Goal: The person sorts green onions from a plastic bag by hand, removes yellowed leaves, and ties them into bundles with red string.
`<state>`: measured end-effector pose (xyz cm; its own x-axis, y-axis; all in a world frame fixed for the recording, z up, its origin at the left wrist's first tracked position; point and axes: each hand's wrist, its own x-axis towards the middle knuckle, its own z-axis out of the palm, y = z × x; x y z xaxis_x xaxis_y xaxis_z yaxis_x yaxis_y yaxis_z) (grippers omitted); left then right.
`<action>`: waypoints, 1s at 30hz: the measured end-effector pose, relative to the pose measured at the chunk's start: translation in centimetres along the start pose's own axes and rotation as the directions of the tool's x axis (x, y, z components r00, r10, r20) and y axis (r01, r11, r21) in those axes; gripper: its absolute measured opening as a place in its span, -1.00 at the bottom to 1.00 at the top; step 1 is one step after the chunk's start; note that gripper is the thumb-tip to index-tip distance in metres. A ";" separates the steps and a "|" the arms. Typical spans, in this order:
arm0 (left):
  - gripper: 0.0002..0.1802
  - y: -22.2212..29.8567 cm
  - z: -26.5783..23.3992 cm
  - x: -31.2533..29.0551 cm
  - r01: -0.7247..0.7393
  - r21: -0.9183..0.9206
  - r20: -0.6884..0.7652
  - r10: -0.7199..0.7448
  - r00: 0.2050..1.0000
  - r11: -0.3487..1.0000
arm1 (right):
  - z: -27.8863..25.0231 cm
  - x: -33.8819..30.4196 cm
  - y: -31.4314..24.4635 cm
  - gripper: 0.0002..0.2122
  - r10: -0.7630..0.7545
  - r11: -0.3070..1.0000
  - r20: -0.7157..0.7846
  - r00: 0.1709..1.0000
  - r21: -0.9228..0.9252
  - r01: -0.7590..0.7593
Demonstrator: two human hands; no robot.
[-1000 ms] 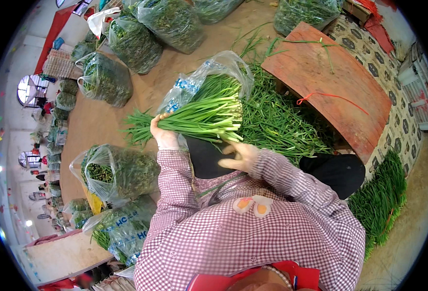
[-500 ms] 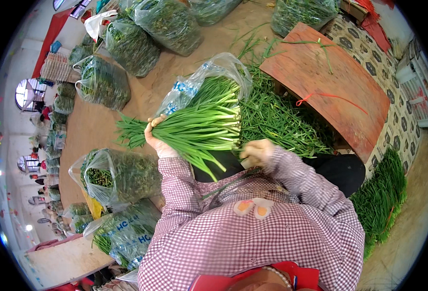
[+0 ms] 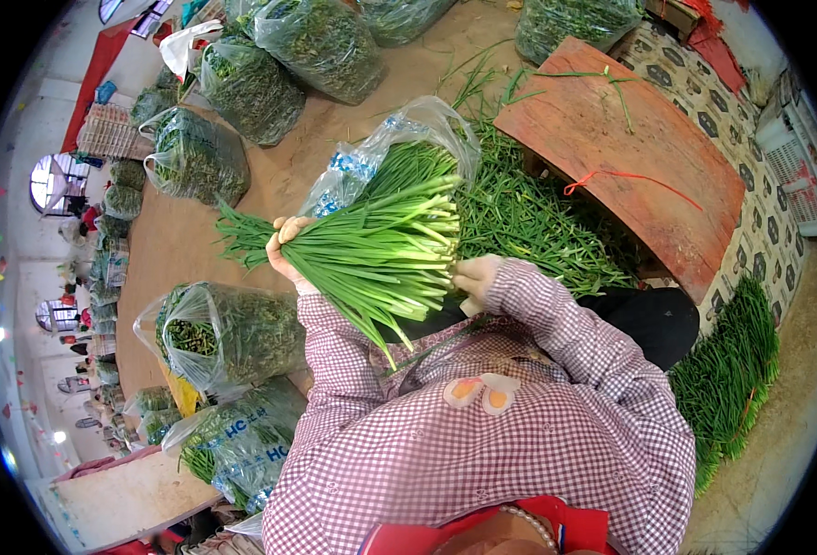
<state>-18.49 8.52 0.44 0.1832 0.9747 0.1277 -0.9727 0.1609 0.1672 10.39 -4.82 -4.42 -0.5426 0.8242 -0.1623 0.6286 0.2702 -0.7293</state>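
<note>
A thick bunch of garlic chives [image 3: 380, 245] lies fanned out before my chest, pale cut ends to the right and green tips to the left. My left hand [image 3: 286, 250] is wrapped round it near the tips. At the lower pale ends is my right hand [image 3: 476, 277], its fingers pressed together; what they pinch is too small to make out. Just beyond the bunch, a clear plastic bag [image 3: 344, 171] with blue print holds more chives. Loose green trimmings [image 3: 538, 227] are heaped to the right of it.
A low reddish wooden board [image 3: 630, 166] with a red tie [image 3: 589, 180] stands at the right. Stacked chives [image 3: 727, 379] lie near my right side. Filled plastic bags [image 3: 196, 157] stand at the far left; another full bag [image 3: 251, 328] sits by my left elbow.
My right hand has moved up from just below the bunch to its pale ends. My left hand and the bunch have shifted slightly left, and the lower stems hang a little lower.
</note>
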 end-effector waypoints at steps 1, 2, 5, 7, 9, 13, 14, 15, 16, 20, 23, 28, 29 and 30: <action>-0.85 0.0 0.4 0.1 0.002 -0.016 0.003 -0.002 1.000 1.000 | 0.8 -1.2 1.9 -0.66 -0.238 0.961 -0.050 0.970 -0.154 0.228; -0.86 0.1 0.5 -0.1 0.002 -0.031 -0.002 -0.002 1.000 1.000 | 0.5 -2.6 2.2 -0.74 -0.308 0.941 -0.205 0.929 -0.212 0.265; -0.86 0.4 -0.2 -0.4 -0.007 -0.029 -0.031 0.006 1.000 1.000 | 0.3 -3.6 1.5 -0.73 0.261 0.199 0.168 0.951 0.954 -0.223; -0.86 0.5 -0.8 -0.5 -0.017 -0.001 -0.055 0.017 0.998 1.000 | -0.3 -3.0 -2.0 -0.69 0.289 0.009 0.126 0.949 0.991 -0.134; -0.86 0.4 -1.0 -0.3 -0.025 0.035 -0.070 0.028 0.997 0.999 | -0.4 -2.4 -3.0 -0.68 0.265 0.061 0.130 0.955 0.987 -0.151; -0.86 1.0 -1.4 -0.2 -0.018 0.009 -0.039 0.019 0.999 1.000 | -0.1 -1.2 -3.6 -0.66 0.385 0.055 0.171 0.907 0.977 -0.208; -0.86 1.0 -1.3 -0.3 -0.023 0.019 -0.042 0.023 0.999 1.000 | -0.1 -1.0 -3.7 -0.66 0.408 0.139 0.147 0.901 0.965 -0.221; -0.86 1.0 -1.2 -0.3 -0.027 0.029 -0.044 0.028 0.999 0.999 | -0.2 -0.9 -4.0 -0.65 0.436 0.258 0.111 0.893 0.935 -0.242; -0.87 1.0 -1.2 -0.4 -0.024 0.034 -0.052 0.026 0.998 0.999 | -0.4 -0.9 -4.4 -0.65 0.460 0.372 0.070 0.885 0.890 -0.264; -0.88 0.1 -0.5 -0.9 -0.039 0.085 -0.105 0.048 0.993 0.996 | -1.2 -1.5 -5.0 -0.60 0.467 0.638 -0.018 0.884 0.699 -0.323; -0.88 0.4 -0.9 -0.8 -0.067 0.100 -0.126 0.079 0.989 0.993 | -0.9 -2.0 -4.9 -0.58 0.474 0.689 -0.072 0.877 0.651 -0.319; -0.87 0.6 -1.4 -0.7 -0.091 0.125 -0.151 0.109 0.982 0.988 | -1.0 -1.8 -4.9 -0.52 0.474 0.729 -0.092 0.876 0.599 -0.332; -0.87 0.5 -1.3 -0.7 -0.094 0.127 -0.153 0.113 0.982 0.987 | -1.0 -1.5 -5.0 -0.55 0.473 0.700 -0.106 0.874 0.648 -0.301; -0.87 0.5 -1.2 -0.6 -0.097 0.129 -0.154 0.116 0.981 0.987 | -0.9 -1.1 -5.1 -0.58 0.473 0.669 -0.119 0.873 0.694 -0.268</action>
<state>-19.23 8.17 -0.77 0.0447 0.9990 -0.0058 -0.9594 0.0446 0.2784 8.26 -6.63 0.04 -0.1094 0.9066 -0.4076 0.1791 -0.3854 -0.9052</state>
